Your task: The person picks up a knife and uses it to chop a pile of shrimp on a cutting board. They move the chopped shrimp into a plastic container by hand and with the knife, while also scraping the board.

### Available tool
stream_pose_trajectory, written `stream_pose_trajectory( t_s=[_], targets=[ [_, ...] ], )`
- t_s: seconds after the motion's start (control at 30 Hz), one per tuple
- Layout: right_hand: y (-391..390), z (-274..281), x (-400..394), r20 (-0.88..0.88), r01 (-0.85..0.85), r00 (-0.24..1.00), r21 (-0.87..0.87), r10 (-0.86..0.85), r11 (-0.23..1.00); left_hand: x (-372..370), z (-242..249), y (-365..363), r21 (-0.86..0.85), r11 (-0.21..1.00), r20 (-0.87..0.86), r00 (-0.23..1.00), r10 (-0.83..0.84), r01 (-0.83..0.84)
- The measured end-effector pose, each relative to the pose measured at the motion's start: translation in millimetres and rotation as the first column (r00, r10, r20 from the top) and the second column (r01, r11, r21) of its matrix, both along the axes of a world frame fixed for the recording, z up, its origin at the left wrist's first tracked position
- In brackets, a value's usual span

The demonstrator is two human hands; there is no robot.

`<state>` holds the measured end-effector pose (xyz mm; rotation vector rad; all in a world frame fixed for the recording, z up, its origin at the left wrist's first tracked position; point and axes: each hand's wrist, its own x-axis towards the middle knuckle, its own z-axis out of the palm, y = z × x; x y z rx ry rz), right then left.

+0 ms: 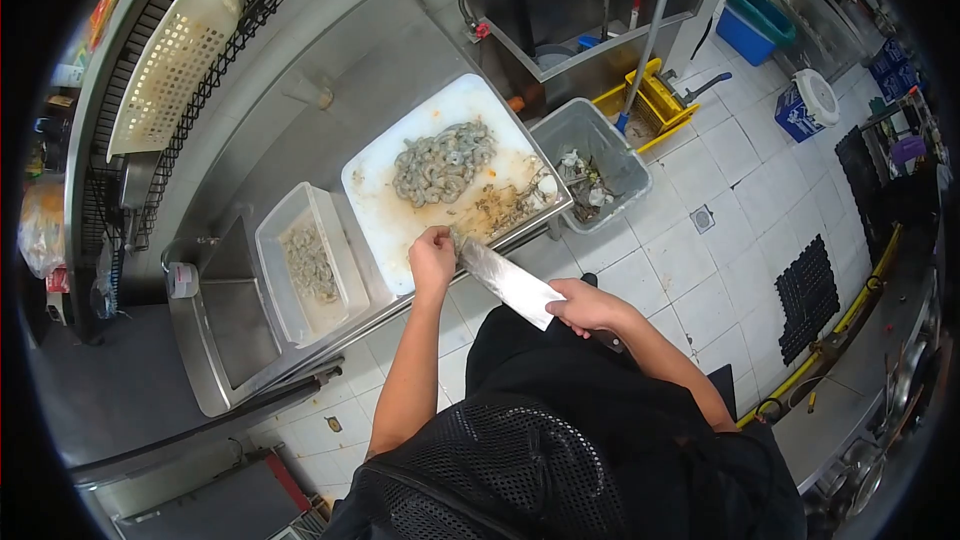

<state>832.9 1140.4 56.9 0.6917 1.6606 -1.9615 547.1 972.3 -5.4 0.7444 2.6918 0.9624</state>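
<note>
My right hand [583,306] is closed around the handle end of a wide-bladed knife, probably a cleaver [508,278], its blade slanting up and left over the board's front edge. Close to the blade's far end, my left hand [433,257] has its fingers pinched together; whatever they hold, if anything, is too small to make out. Beyond both hands lies a white cutting board [385,165] bearing a heap of peeled grey shrimp [443,162]. Brownish scraps [510,207] are strewn along the board's right front part.
Left of the board, a clear plastic tub [268,240] contains more shrimp [312,262]. A grey bin [640,183] with waste stands at the counter's right end. Behind it are a steel sink [690,0] and a yellow mop bucket [660,110]. A wire shelf [262,0] overhangs the left side.
</note>
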Motion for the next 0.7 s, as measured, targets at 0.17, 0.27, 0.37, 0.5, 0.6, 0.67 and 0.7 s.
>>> stream_pose_trajectory(
  t_s=[0.17, 0.27, 0.37, 0.5, 0.6, 0.67, 0.7],
  targets=[
    [6, 13, 6, -0.009, 0.143, 0.99, 0.084, -0.143, 0.986, -2, 22, 3, -0.012, 0.983, -0.105, 0.977, -0.184, 0.184],
    [6, 27, -4, -0.002, 0.121, 0.992, 0.184, -0.122, 0.976, -6, 31, 4, -0.079, 0.931, -0.225, 0.904, -0.364, 0.355],
    [-1, 25, -10, -0.02, 0.124, 0.992, 0.207, -0.123, 0.97, -11, 32, 2, -0.087, 0.923, -0.148, 0.911, -0.385, 0.375],
    [-11, 27, -18, -0.055, 0.124, 0.992, 0.258, -0.113, 0.958, -18, 18, -6, 0.039, 0.927, -0.1, 0.925, -0.368, 0.373],
    [-13, 29, -27, -0.06, 0.073, 0.997, 0.308, -0.058, 0.949, -19, 17, -11, 0.091, 0.928, -0.068, 0.932, -0.355, 0.36],
    [-13, 29, -33, -0.003, 0.036, 0.999, 0.303, -0.037, 0.952, -23, 18, -16, 0.11, 0.927, -0.1, 0.932, -0.348, 0.358],
    [-12, 29, -33, 0.0, 0.035, 0.999, 0.307, -0.036, 0.951, -26, 18, -20, 0.126, 0.926, -0.13, 0.931, -0.341, 0.356]
  ],
)
